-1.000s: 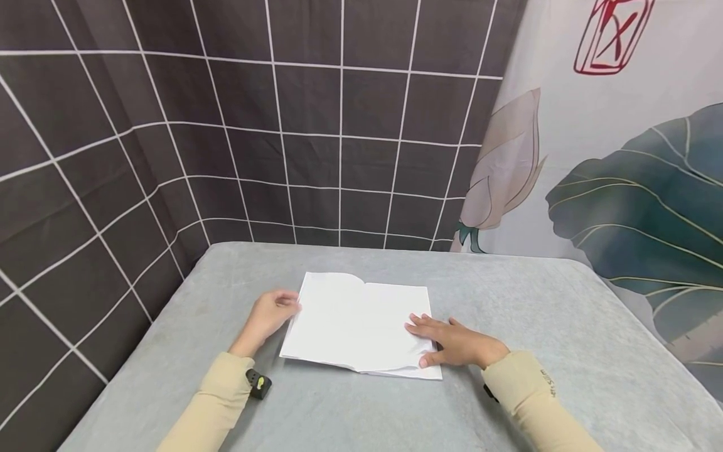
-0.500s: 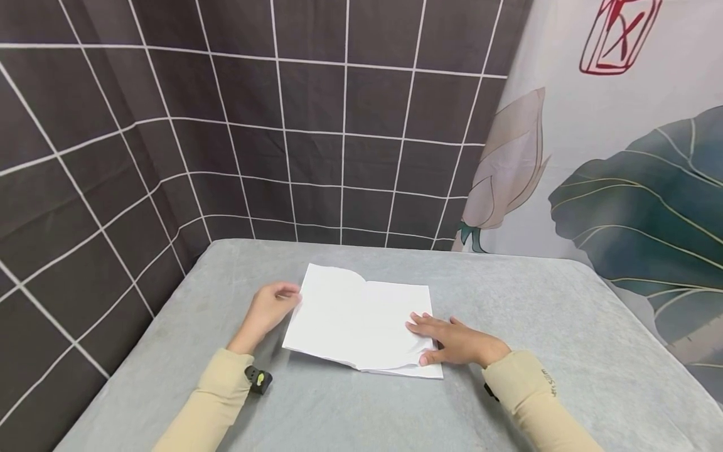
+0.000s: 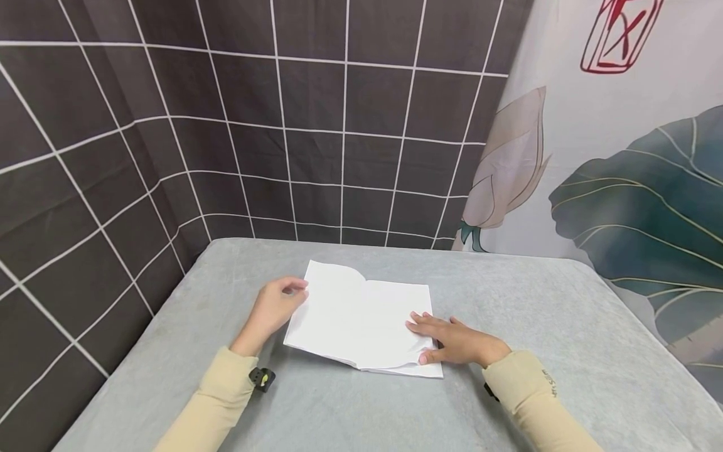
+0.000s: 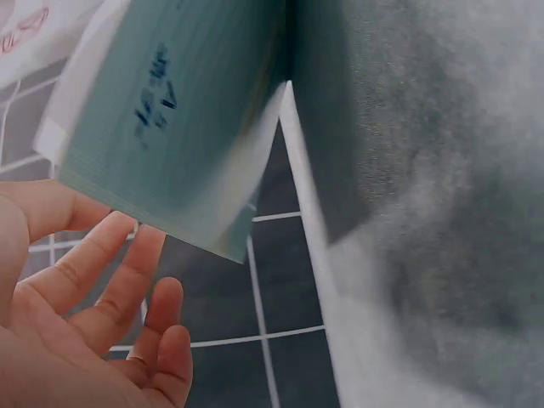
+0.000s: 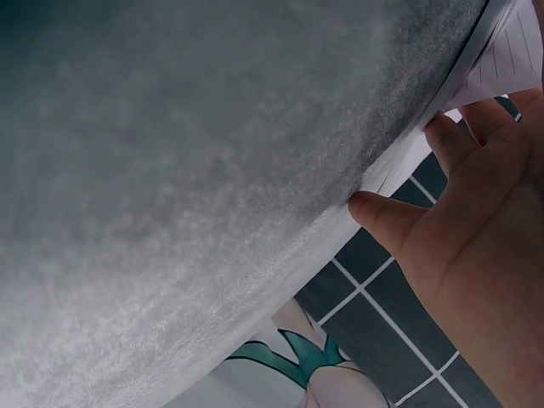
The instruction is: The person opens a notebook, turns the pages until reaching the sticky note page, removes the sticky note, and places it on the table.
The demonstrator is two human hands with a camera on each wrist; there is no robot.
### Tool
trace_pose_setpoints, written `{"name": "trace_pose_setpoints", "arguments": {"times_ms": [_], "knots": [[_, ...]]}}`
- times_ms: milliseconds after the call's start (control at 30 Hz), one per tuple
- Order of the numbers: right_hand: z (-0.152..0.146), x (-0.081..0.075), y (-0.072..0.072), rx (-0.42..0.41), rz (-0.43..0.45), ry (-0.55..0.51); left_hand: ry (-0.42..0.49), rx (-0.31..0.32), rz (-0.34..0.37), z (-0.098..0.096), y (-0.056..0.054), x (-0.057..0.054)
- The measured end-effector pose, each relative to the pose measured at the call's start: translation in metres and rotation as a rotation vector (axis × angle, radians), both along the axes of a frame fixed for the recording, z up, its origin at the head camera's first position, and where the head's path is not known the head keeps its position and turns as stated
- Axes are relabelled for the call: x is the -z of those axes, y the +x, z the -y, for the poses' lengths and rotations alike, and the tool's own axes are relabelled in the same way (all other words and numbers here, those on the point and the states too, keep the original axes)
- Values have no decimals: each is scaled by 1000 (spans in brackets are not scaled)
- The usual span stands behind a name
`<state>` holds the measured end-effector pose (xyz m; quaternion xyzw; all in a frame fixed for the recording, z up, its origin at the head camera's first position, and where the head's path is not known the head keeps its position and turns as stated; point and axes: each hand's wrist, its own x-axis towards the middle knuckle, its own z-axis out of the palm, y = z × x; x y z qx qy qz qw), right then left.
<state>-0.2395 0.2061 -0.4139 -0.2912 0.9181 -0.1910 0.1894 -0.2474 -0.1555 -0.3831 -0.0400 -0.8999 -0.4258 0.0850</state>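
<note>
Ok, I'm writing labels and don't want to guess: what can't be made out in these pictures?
Any writing on the notebook pages: head view, washed out to white.
Dark marks on the green cover: left wrist view, too blurred to read.
Lettering on the right sleeve: head view, too small to read.
Part of the right hand: right wrist view, cut off by the right edge.

Cream sleeves (image 3: pixel 209 405) (the right cuff (image 3: pixel 514 380) bears dark lettering (image 3: pixel 548 382)) adjoin black wrist devices (image 3: pixel 262 379).
</note>
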Motion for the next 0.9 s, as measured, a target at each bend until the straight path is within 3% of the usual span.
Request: {"name": "trace_pose_setpoints", "arguments": {"times_ms": [200, 333, 533, 800, 900], "knots": [[0, 0, 1, -17, -20, -4, -143, 45, -136, -16, 14, -10], [-1, -1, 1, -11, -14, -9, -269, 96, -187, -29, 23, -12], [-1, -2, 1, -15, -9, -17, -407, 186, -221, -50, 34, -8], [0, -2, 2, -13, -7, -5, -561, 329, -339, -82, 47, 0], [0, -2, 2, -8, -4, 3, -609, 379, -349, -94, 50, 3]]}}
